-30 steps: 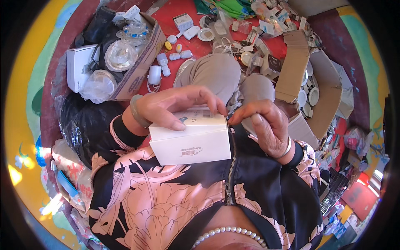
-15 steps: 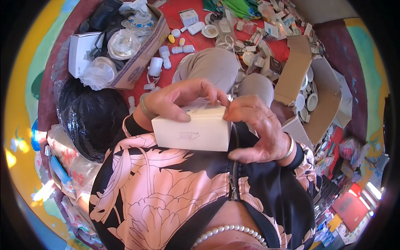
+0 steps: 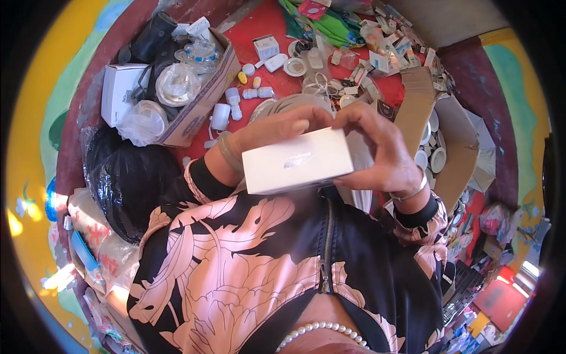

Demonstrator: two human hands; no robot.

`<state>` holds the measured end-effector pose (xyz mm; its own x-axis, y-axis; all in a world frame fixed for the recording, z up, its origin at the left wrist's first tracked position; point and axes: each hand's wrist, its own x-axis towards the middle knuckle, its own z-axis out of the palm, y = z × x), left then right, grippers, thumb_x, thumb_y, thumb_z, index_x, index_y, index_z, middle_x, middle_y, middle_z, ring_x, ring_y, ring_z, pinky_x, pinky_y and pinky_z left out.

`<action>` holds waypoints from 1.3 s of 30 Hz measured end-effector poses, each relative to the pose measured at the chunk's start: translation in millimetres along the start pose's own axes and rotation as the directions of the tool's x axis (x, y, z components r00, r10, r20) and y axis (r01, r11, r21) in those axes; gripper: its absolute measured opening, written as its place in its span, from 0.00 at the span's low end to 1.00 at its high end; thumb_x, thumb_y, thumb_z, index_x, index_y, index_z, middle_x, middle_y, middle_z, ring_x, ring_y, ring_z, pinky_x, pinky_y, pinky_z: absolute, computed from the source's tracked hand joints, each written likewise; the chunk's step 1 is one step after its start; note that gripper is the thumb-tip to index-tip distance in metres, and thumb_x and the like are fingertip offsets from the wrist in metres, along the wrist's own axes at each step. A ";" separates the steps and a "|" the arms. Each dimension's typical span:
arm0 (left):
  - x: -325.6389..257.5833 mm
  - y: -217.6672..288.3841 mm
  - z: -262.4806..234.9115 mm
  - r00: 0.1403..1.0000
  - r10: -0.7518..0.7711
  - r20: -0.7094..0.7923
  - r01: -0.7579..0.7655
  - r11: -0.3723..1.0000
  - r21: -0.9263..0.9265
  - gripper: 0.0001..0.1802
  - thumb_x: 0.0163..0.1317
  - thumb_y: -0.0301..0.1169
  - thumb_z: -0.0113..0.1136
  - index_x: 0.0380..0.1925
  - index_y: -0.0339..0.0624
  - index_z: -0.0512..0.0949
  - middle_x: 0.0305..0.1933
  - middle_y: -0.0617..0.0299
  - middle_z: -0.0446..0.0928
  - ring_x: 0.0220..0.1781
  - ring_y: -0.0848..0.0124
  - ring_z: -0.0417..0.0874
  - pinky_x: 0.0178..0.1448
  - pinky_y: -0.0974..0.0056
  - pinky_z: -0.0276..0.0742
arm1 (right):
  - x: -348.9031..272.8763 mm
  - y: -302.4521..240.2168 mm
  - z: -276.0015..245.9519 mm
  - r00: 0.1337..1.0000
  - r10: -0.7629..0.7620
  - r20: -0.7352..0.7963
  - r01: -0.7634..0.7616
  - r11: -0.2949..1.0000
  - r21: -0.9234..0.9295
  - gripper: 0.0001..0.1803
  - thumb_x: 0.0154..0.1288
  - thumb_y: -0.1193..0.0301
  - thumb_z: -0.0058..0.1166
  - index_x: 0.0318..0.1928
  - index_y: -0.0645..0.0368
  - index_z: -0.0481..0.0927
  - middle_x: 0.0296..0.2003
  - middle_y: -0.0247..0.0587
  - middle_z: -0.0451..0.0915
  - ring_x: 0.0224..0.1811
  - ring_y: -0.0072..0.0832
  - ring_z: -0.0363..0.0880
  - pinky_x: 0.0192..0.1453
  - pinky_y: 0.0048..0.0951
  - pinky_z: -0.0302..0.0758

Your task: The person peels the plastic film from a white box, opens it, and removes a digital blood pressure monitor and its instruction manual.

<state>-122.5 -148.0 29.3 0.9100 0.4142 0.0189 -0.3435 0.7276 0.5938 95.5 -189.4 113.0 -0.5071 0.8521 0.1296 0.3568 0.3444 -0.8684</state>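
A small white cardboard box (image 3: pixel 298 162) is held up in front of my chest, its long side with faint grey print facing me. My right hand (image 3: pixel 377 147) grips the box's right end, thumb at the lower corner and fingers over the top. Behind the upper left edge lies my left hand (image 3: pixel 280 131), its thumb along the top and its other fingers reaching the far side, partly hidden by the box. Both hands meet near the box's top right corner. What the fingertips do behind it cannot be seen.
At the left stands an open carton (image 3: pixel 197 103) with plastic-wrapped parts, above a black plastic bag (image 3: pixel 127 180). White lamp-like fittings (image 3: pixel 259 92) lie on the red floor cloth (image 3: pixel 247 35). To the right, another open carton (image 3: pixel 457 144) holds round white discs. Small boxes pile up at the back right.
The box has been raised away from my chest and tilted, its printed side turned more toward me. My right thumb has come up from below onto the box's lower right corner.
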 end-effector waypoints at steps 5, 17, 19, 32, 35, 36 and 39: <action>6.3 7.1 -7.5 1.000 0.012 -0.019 -0.005 0.951 0.309 0.15 0.67 0.35 0.54 0.50 0.41 0.70 0.47 0.66 0.73 0.47 0.81 0.73 0.50 0.72 0.71 | -0.6 12.0 8.9 1.000 -0.026 0.000 0.026 0.999 0.038 0.34 0.35 0.69 0.72 0.47 0.60 0.73 0.40 0.40 0.74 0.43 0.33 0.76 0.51 0.31 0.72; -6.1 8.8 5.8 0.998 0.007 0.058 -0.023 0.958 0.287 0.16 0.67 0.31 0.55 0.51 0.38 0.67 0.50 0.61 0.71 0.53 0.76 0.72 0.57 0.69 0.68 | -11.6 -1.9 22.4 0.978 -0.202 0.043 0.203 0.979 -0.004 0.34 0.38 0.72 0.71 0.49 0.59 0.70 0.44 0.45 0.73 0.46 0.45 0.73 0.51 0.38 0.71; -5.9 12.7 4.0 0.999 -0.021 0.042 0.009 0.963 0.269 0.15 0.67 0.31 0.54 0.50 0.37 0.67 0.50 0.61 0.71 0.53 0.76 0.72 0.57 0.69 0.68 | -10.3 -5.7 23.9 0.982 -0.187 0.032 0.188 0.981 -0.038 0.33 0.39 0.72 0.71 0.49 0.59 0.70 0.43 0.44 0.73 0.45 0.45 0.73 0.50 0.38 0.71; -32.4 50.1 33.1 0.954 0.249 0.170 -0.181 0.025 0.983 0.32 0.51 0.36 0.72 0.55 0.35 0.74 0.55 0.51 0.72 0.57 0.59 0.75 0.62 0.60 0.68 | -41.7 -5.0 9.7 0.936 0.298 -0.187 -0.315 0.947 -0.065 0.35 0.38 0.69 0.72 0.48 0.63 0.69 0.43 0.44 0.74 0.45 0.33 0.78 0.53 0.33 0.74; -42.5 35.8 54.4 0.945 0.303 0.126 -0.089 -0.135 0.987 0.35 0.44 0.33 0.76 0.54 0.35 0.74 0.54 0.49 0.72 0.55 0.54 0.75 0.59 0.59 0.70 | -45.4 -15.5 3.0 0.939 0.293 -0.179 -0.324 0.929 -0.179 0.33 0.39 0.68 0.71 0.47 0.63 0.70 0.41 0.47 0.74 0.45 0.40 0.76 0.52 0.35 0.73; -44.6 31.5 60.0 0.941 0.323 0.105 -0.051 -0.170 0.984 0.35 0.43 0.33 0.76 0.53 0.35 0.74 0.54 0.48 0.72 0.54 0.53 0.75 0.59 0.58 0.71 | -45.0 -18.6 0.2 0.955 0.252 -0.154 -0.285 0.923 -0.260 0.33 0.39 0.68 0.71 0.47 0.63 0.70 0.41 0.49 0.73 0.45 0.43 0.76 0.52 0.36 0.73; -41.0 30.8 68.2 0.944 0.323 0.067 0.005 -0.217 0.976 0.34 0.41 0.32 0.76 0.50 0.36 0.73 0.50 0.48 0.72 0.52 0.50 0.74 0.58 0.56 0.70 | -40.1 -29.9 -5.0 0.976 0.199 -0.088 -0.218 0.868 -0.447 0.30 0.41 0.67 0.69 0.44 0.64 0.71 0.39 0.53 0.73 0.44 0.49 0.73 0.50 0.40 0.71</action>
<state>-154.6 -179.8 101.7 0.7639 0.5893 0.2630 0.3059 -0.6896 0.6564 109.1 -231.9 136.1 -0.3549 0.9349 -0.0047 0.7708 0.2897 -0.5674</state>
